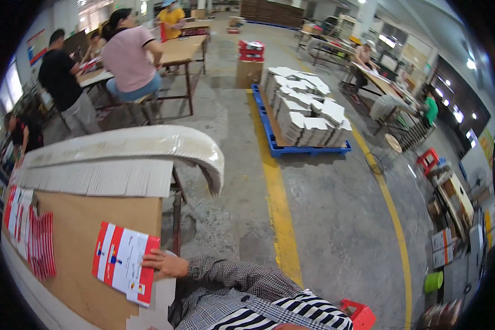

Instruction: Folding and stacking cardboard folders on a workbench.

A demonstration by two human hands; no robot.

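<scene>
My right hand [168, 264] reaches in from the right in a checked sleeve, its fingers closed over the right edge of a red-and-white printed cardboard piece [125, 263]. That piece lies at a slant over the brown tabletop [88, 220], near its right edge. Whether it is a single layer or a few is hard to tell. To its left, a fanned stack of similar red-and-white printed pieces [41, 245] overlaps in a row. My left hand does not show.
Beyond the tabletop runs a long curved row of white card pieces [121, 140]. A blue pallet [308, 149] bears stacked white cardboard. A red stool [359, 314] stands beside me at the bottom. Several people work at other tables; one in a pink shirt [131, 58] sits at the back left.
</scene>
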